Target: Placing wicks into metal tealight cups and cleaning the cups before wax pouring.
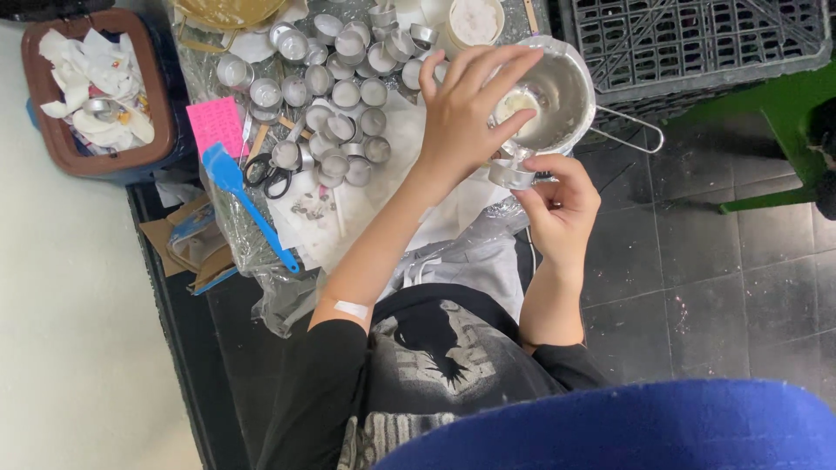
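A blue rounded edge (627,426) fills the bottom of the view nearest you, and just above it is your black printed shirt (435,357). Your left hand (466,109) is raised over the work surface, fingers slightly spread and curled over the rim of a small metal saucepan (562,87), holding it tilted; a pale waxy lump sits inside the pan, and its wire handle (631,130) sticks out toward the dark tiled floor (697,261). Your right hand (557,204) is just below the pan, thumb and fingertips pinching a small metal tealight cup (509,174) right under the pan's lower lip, touching or nearly touching it.

To the left of your hands, many empty tealight cups (335,91) are crowded on a white sheet over plastic wrap. Black-handled scissors (266,174) lie beside them, next to a blue silicone spatula (244,204) and a pink note (218,126). A brown bin (52,144) with crumpled white paper stands far left. A grey plastic crate (697,39) sits at the top right, beside a green frame (784,122).
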